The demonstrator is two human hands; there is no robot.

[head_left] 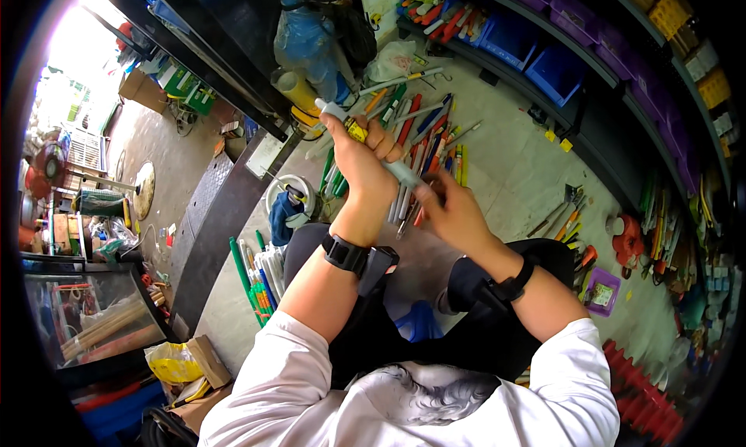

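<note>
Above the floor in front of me, a slim grey tube (pixel 402 173) with a yellow label and a pale narrow tip slants from upper left to lower right. My left hand (pixel 360 161) wraps round its upper part, the thumb along the tube near the tip. At the lower end, the fingers of my right hand (pixel 457 215) close on the tube; that end is partly hidden by them. Beneath both hands lies a loose pile of long thin sticks and tubes (pixel 435 132) in red, blue, white and green. I cannot make out their exact kind.
A white round container (pixel 289 194) with a dark blue cloth stands left of my knees, near a bundle of green and white tubes (pixel 260 284). Blue bins (pixel 556 73) fill the shelf at upper right. A purple basket (pixel 598 292) sits on the right, below a red object (pixel 626 242).
</note>
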